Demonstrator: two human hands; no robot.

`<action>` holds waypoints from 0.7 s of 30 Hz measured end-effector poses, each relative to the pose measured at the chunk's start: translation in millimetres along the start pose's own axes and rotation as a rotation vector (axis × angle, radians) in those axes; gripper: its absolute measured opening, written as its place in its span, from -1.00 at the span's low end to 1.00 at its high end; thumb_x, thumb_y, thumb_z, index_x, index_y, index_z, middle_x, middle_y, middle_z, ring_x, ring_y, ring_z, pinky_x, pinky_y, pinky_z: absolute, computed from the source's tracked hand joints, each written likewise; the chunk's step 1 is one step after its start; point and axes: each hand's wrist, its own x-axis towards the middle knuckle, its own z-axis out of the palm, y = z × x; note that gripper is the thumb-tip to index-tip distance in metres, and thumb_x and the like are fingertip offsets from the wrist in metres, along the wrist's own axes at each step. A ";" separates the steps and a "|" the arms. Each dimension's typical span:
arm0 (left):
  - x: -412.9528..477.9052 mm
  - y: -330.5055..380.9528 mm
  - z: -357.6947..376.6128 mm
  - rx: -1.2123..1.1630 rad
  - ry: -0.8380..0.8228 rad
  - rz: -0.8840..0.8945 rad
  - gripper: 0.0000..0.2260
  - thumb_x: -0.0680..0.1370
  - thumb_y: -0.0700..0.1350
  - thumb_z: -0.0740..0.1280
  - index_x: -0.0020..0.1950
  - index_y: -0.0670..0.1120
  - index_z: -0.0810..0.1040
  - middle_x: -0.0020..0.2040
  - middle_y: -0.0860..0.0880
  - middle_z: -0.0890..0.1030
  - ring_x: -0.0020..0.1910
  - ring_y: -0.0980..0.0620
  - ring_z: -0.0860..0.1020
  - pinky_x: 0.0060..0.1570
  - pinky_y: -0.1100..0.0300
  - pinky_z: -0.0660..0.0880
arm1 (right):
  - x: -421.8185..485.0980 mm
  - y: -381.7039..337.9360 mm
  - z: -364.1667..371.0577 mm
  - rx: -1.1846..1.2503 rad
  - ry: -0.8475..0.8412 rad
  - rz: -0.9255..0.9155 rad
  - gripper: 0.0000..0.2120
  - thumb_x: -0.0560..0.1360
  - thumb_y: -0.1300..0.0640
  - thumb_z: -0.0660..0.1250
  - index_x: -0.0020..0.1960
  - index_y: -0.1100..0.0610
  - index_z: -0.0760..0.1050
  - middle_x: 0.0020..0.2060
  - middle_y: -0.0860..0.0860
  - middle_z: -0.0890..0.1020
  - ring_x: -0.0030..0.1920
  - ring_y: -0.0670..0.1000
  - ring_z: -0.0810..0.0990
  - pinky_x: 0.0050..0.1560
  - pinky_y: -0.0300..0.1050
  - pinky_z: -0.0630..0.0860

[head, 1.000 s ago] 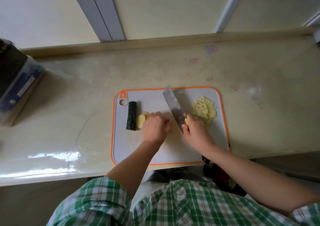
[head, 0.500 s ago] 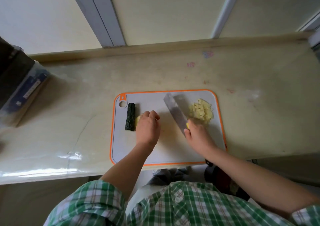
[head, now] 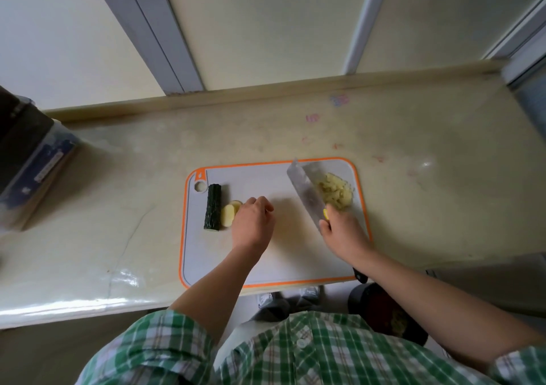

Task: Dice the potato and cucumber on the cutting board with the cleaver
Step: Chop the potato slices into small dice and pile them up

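Potato slices [head: 229, 215], undiced: left hand [head: 252, 225] curled alongside, grip indiscernible, should pin them knuckles-forward before right hand [head: 343, 232], clasping cleaver [head: 307, 196], brings blade over from diced potato [head: 336, 194].

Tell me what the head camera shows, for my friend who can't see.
A person's right hand holds a cleaver beside a pile of diced potato on an orange-rimmed cutting board. Their left hand rests by a potato piece, with a cucumber chunk next to it.
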 end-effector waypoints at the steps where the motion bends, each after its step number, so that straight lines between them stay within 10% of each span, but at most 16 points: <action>1: -0.5 0.1 -0.1 0.001 -0.006 -0.005 -0.83 0.54 -0.18 0.26 0.06 -0.10 0.60 0.01 -0.09 0.61 -0.05 -0.09 0.56 -0.09 0.07 0.51 | 0.4 4.8 -3.3 -0.011 0.008 0.036 -0.85 0.55 0.17 0.20 0.04 0.25 0.40 -0.14 0.27 0.59 -0.08 0.31 0.56 -0.26 0.02 0.30; 5: -0.9 8.7 -1.0 -0.102 -0.038 -0.037 -0.80 0.61 -0.04 0.23 0.03 -0.12 0.58 -0.10 -0.10 0.66 -0.12 -0.12 0.60 -0.12 0.03 0.54 | -3.9 -0.8 -14.1 -0.016 0.023 0.035 -0.87 0.54 0.16 0.21 0.02 0.22 0.38 -0.17 0.25 0.59 -0.10 0.30 0.56 -0.27 0.02 0.31; 10: -3.8 41.1 -5.0 -0.834 -0.305 -0.276 -0.61 0.64 0.16 0.10 0.10 -0.12 0.51 -0.22 -0.20 0.64 -0.33 -0.13 0.60 -0.41 0.14 0.49 | -16.0 -37.9 -11.4 -0.082 0.031 -0.136 -0.77 0.48 0.16 0.21 0.13 0.13 0.36 -0.10 0.13 0.57 -0.12 0.24 0.58 -0.27 -0.02 0.39; 17: -8.8 27.7 -8.3 -0.941 -0.287 -0.376 -0.67 0.66 -0.03 0.11 0.08 -0.30 0.45 -0.23 -0.27 0.59 -0.36 -0.23 0.60 -0.41 0.06 0.54 | -20.1 -43.6 -4.3 -0.054 -0.070 -0.246 -0.85 0.50 0.16 0.20 0.07 0.12 0.36 -0.06 0.10 0.49 -0.07 0.21 0.54 -0.26 -0.03 0.33; 21: -9.4 17.7 -4.0 -0.778 -0.102 -0.453 -0.70 0.60 -0.13 0.08 -0.07 -0.34 0.47 -0.15 -0.31 0.55 -0.08 -0.39 0.57 0.00 -0.29 0.53 | -20.9 -48.9 2.1 -0.095 -0.099 -0.324 -0.75 0.54 -0.05 0.19 0.15 0.05 0.40 -0.05 0.04 0.43 -0.11 0.13 0.53 -0.27 -0.07 0.34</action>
